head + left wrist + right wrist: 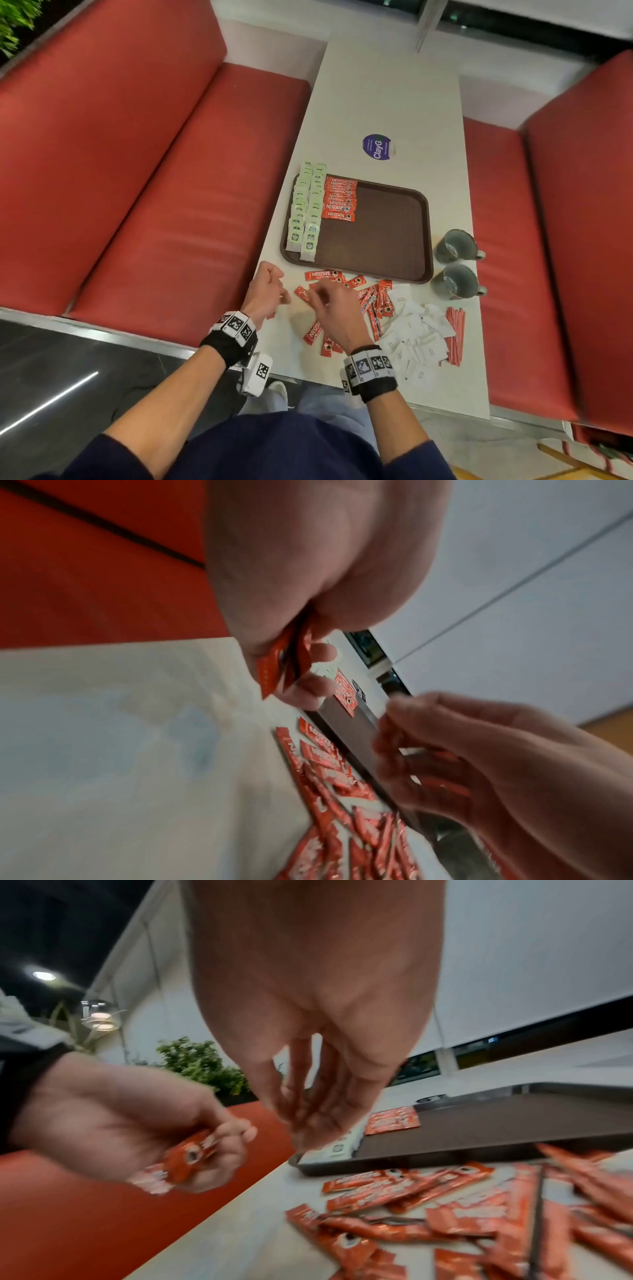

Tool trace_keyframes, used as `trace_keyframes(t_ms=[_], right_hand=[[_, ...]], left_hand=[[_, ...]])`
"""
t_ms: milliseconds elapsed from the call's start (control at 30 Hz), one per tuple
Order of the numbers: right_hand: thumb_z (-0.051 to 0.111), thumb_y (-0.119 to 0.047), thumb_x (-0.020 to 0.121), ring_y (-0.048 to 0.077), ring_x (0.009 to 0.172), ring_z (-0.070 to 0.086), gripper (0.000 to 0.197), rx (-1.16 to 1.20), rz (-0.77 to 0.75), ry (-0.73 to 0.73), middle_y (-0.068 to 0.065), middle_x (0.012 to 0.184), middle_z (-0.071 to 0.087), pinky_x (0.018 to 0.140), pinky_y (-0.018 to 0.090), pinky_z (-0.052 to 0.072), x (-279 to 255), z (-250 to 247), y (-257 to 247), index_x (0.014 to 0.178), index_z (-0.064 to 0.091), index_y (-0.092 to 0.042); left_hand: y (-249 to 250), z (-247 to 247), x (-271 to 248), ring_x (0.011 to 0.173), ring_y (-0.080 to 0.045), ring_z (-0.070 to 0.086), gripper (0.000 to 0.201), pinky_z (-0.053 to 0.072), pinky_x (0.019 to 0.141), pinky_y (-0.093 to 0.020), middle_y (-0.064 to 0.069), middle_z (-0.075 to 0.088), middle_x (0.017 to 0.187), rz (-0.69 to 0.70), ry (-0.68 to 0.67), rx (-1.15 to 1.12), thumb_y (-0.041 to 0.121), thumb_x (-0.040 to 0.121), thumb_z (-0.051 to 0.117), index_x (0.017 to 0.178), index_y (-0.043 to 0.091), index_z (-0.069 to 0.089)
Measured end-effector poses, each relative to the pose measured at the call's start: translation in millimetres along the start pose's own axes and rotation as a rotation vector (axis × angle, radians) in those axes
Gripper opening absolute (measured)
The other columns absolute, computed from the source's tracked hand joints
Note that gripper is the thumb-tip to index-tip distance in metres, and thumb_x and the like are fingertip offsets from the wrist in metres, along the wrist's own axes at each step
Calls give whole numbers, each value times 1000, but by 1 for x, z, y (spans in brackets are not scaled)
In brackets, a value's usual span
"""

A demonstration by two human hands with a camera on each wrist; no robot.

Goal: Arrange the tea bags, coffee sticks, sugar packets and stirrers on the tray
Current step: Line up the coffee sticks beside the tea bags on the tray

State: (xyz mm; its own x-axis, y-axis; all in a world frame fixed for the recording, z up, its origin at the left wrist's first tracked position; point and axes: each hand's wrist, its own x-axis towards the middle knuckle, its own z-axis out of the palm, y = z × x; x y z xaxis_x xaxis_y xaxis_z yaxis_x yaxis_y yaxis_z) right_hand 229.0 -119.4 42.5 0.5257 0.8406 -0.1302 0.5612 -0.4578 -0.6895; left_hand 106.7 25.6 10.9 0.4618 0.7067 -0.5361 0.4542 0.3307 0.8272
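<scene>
A brown tray (387, 240) lies on the white table (387, 85). Two columns of green tea bags (306, 209) fill its left side, with a row of red coffee sticks (339, 198) beside them. Loose coffee sticks (371, 296) lie scattered in front of the tray. White sugar packets (416, 337) and red-striped stirrers (455, 334) lie to the right of them. My left hand (278, 292) grips a small bunch of coffee sticks (185, 1161) at the table's left edge. My right hand (313, 297) hovers over the loose sticks, fingers straight and empty (308, 1123).
Two grey mugs (457, 244) (458, 281) stand right of the tray at the table edge. A round purple sticker (376, 147) sits beyond the tray. Red benches (154, 205) (565, 222) flank the table on both sides.
</scene>
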Motion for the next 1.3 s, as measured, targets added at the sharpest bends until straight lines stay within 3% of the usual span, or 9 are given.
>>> trace_keyframes(t_ms=[67,133,300,400,600,900,1000,1133,1300], right_hand=[[63,-36,108,13,73,70,21,-76,208,-1,-5,82,71,70,30,60,-8,-12,16,97,69,-19],[64,-38,107,23,80,72,26,-186,357,-41,4,87,72,74,35,62,-19,-15,29,98,68,-14],[67,-49,104,36,123,66,52,-351,514,-241,18,131,66,100,41,55,-46,12,24,134,62,-6],[66,-40,106,36,118,70,39,-387,497,-199,18,127,70,96,43,59,-54,28,13,125,68,-6],[63,-43,104,36,115,71,39,-349,560,-151,14,125,71,90,42,57,-50,27,9,124,66,-9],[70,-54,84,24,83,67,32,-97,588,-1,-4,87,69,75,38,57,-55,11,23,85,60,-23],[78,-36,83,22,72,67,27,103,507,56,-3,70,66,72,39,58,-53,2,21,77,58,-20],[74,-30,80,25,68,74,15,301,368,161,1,72,72,71,51,64,-46,-7,6,78,61,-24],[72,-12,105,29,80,81,16,618,249,108,8,87,82,69,35,63,-38,-24,-20,106,56,-11]], left_hand=[[-1,-1,-4,72,-23,66,16,42,52,-29,-1,61,87,63,-44,294,17,112,41,111,19,56],[-6,4,-10,90,-29,69,11,50,69,-35,-3,68,97,151,-119,578,28,110,55,109,18,60],[-30,40,-30,100,-30,67,47,53,81,-39,-8,66,115,267,-271,1060,55,99,69,123,16,58],[-46,59,-33,107,-37,71,55,60,86,-45,-13,66,128,362,-222,1116,44,101,67,143,14,47],[-35,67,-39,110,-36,69,30,56,86,-46,-13,62,135,422,-216,1213,21,105,56,133,9,57],[-29,30,-31,105,-36,69,41,50,80,-38,-13,70,117,208,-373,829,20,99,65,134,16,44],[-16,24,-38,96,-29,65,30,44,76,-36,-8,68,110,162,-394,645,18,109,52,138,13,46],[16,23,-52,68,-19,60,15,40,52,-25,-4,62,87,13,-375,203,14,110,41,121,16,51],[59,20,-69,43,0,46,21,32,40,-12,12,59,64,43,-374,-187,31,110,62,121,13,58]])
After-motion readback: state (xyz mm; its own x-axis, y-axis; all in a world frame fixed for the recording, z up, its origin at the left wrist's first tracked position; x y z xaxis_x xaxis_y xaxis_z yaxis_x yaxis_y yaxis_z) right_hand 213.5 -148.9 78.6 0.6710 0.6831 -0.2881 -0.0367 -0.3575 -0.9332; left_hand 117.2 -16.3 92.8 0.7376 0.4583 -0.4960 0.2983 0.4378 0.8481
